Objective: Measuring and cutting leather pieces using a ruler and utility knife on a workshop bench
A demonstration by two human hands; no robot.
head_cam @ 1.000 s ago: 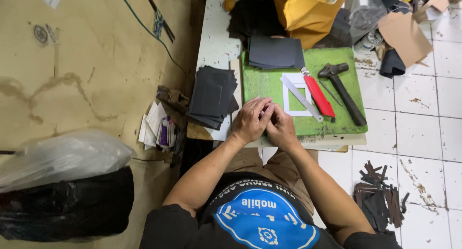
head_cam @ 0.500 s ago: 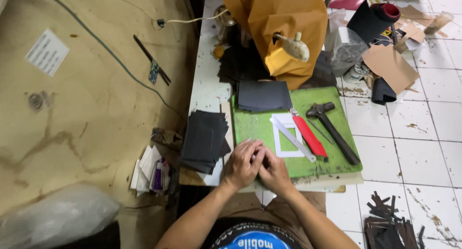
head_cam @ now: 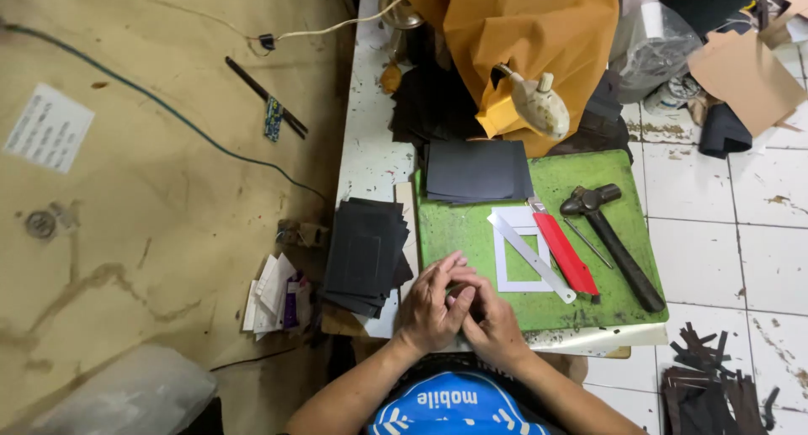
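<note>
Both hands pressed together at near edge of green cutting mat [head_cam: 471, 233].

Left hand [head_cam: 429, 309] lay over right hand [head_cam: 492, 321], fingers curled & interlocked w/ wrists angled inward; couldn't tell whether anything was pinched between them. Mat was flat, scuffed, rectangular, on a chipped white table [head_cam: 366, 140]. Just left of the hands sat a stack of matte black sheets [head_cam: 364, 254]; another dark stack [head_cam: 475, 170] at mat's far end. On mat: white card frame [head_cam: 502, 271], steel ruler [head_cam: 530, 257], red utility knife [head_cam: 564, 250], black hammer [head_cam: 614, 241].
</note>
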